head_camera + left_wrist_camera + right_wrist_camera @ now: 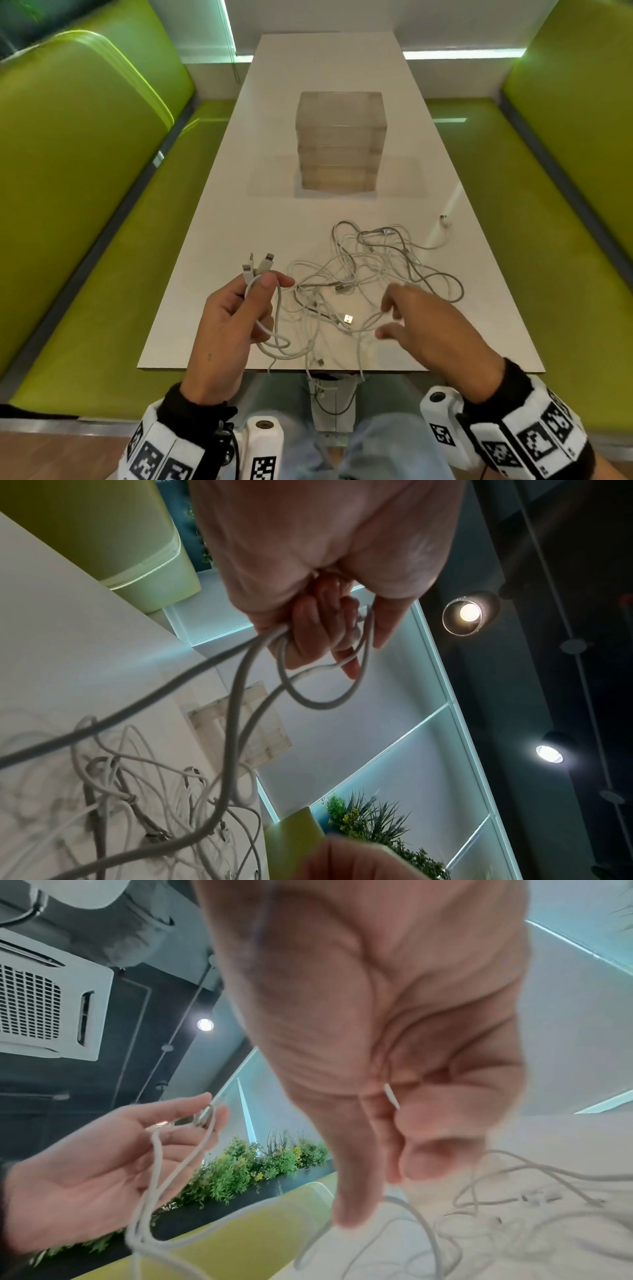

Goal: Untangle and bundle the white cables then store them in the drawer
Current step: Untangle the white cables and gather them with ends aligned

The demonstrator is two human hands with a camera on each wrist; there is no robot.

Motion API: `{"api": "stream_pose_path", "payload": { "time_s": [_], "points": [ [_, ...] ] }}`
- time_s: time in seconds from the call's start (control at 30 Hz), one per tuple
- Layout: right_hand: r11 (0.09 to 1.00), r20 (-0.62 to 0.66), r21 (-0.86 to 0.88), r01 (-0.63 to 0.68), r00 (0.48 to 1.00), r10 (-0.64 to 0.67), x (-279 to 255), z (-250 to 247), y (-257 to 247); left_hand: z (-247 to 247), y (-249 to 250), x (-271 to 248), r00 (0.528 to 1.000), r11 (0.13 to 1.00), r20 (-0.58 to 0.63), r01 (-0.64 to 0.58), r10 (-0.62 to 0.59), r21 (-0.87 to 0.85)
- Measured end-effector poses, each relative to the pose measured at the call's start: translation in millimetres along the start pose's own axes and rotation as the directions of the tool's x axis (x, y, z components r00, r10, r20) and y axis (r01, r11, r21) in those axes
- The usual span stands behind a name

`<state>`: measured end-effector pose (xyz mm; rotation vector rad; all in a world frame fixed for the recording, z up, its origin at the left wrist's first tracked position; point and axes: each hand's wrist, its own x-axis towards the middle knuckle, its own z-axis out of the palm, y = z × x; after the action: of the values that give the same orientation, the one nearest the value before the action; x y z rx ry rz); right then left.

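Observation:
A tangle of white cables (370,270) lies on the near half of the white table (318,68). My left hand (270,284) is raised at the tangle's left and pinches several cable ends between thumb and fingers; their connectors (260,265) stick up past the fingertips. In the left wrist view the held cables (240,691) loop down from the left hand (329,631) to the pile. My right hand (390,317) hovers over the tangle's near right part, fingers spread and loosely bent, holding nothing that I can see. A translucent drawer unit (339,144) stands shut behind the cables.
A USB plug (348,319) lies between my hands. One cable end (444,219) trails toward the table's right edge. Some strands hang over the table's near edge (318,373). Green benches (85,222) (555,222) flank the table on both sides.

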<state>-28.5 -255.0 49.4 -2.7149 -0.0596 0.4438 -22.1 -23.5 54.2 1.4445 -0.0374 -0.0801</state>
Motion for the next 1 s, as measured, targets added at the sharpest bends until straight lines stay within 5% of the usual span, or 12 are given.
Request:
{"api": "stream_pose_path", "payload": {
  "time_s": [0.1, 0.23, 0.37, 0.43, 0.5, 0.6, 0.7, 0.8, 1.0],
  "points": [
    [0.987, -0.113, 0.07, 0.147, 0.984, -0.138, 16, 3, 1, 1, 1, 0, 1.0, 1.0, 0.006, -0.001, 0.001, -0.003],
    [0.976, 0.098, 0.071, 0.203, 0.973, -0.21, 31, 12, 3, 0, 2, -1, 1.0, 1.0, 0.0, -0.008, 0.008, -0.009],
    [0.889, 0.296, 0.349, 0.296, 0.866, -0.404, 13, 8, -1, -3, 3, 1, 1.0, 0.999, -0.018, -0.025, 0.024, -0.035],
    [0.894, 0.429, 0.332, 0.301, 0.796, -0.427, 6, 13, -4, -3, 2, 2, 1.0, 0.999, -0.011, -0.028, 0.028, -0.046],
    [0.934, 0.506, 0.208, 0.29, 0.785, -0.357, 5, 25, -4, -3, 1, 2, 1.0, 0.999, -0.005, -0.025, 0.024, -0.041],
    [0.987, 0.37, 0.021, 0.157, 0.916, -0.153, 11, 28, 6, -1, 0, 1, 1.0, 1.0, 0.001, -0.004, 0.005, -0.028],
    [0.973, 0.115, 0.184, 0.137, 0.98, -0.16, 19, 12, 10, 1, 0, 0, 1.0, 1.0, 0.018, 0.008, -0.008, -0.013],
    [0.879, 0.014, 0.337, 0.337, 0.932, -0.362, 21, 9, -4, 5, -1, 0, 0.999, 1.0, 0.041, 0.015, -0.014, -0.018],
    [0.858, 0.278, 0.259, 0.443, 0.817, -0.505, 24, 40, -27, 10, 0, 0, 0.998, 1.0, 0.069, 0.014, -0.013, -0.017]
  ]
}}
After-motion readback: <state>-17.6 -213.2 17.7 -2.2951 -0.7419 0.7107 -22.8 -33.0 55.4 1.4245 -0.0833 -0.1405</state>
